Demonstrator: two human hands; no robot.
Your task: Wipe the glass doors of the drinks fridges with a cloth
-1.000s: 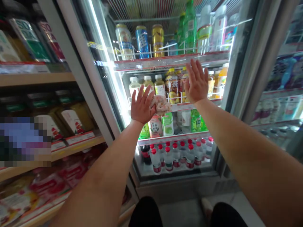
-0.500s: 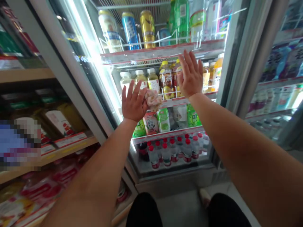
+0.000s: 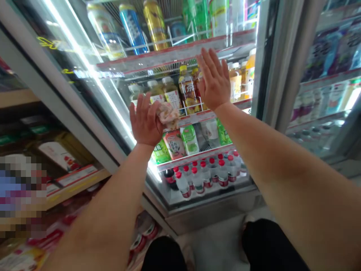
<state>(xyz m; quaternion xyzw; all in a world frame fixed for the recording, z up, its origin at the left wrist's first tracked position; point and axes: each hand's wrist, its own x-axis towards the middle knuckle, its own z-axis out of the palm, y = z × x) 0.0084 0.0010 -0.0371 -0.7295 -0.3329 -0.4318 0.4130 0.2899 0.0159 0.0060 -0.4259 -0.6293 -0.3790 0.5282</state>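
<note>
Cloth (image 3: 168, 115): pale, pinkish, crumpled; located at thumb side of L hand (image 3: 146, 119), apparently against glass door (image 3: 66, 58) of cooler. Handling (est.): v. light, soft, limp, non-fragile; no stiffness, so shape will follow hand pressure. Bunched form gives a thick pad; loose edges may fold or slip out on smooth glass. Moisture: can't tell. Hold pt. (rec.): center of bunch, under palm & fingers, w/ thumb over near edge; avoid holding by 1 corner only.

L hand: fingers spread, extended; part of cloth exposed beyond thumb side. Grip: can't tell whether cloth is pinched or only pressed, as palm side is hidden.

R hand (image 3: 214, 79): higher, well apart from cloth; fingers extended, nothing visibly grasped. Exact contact w/ glass: unclear.

Behind glass, top to bottom: cans (image 3: 155, 26) & green bottles (image 3: 199, 19); white-capped bottles (image 3: 172, 94) nr. cloth; cartons (image 3: 190, 139) below; red-capped bottles (image 3: 197, 182) at base. L side: wooden shelf (image 3: 70, 190) w/ large bottles (image 3: 58, 154).
</note>
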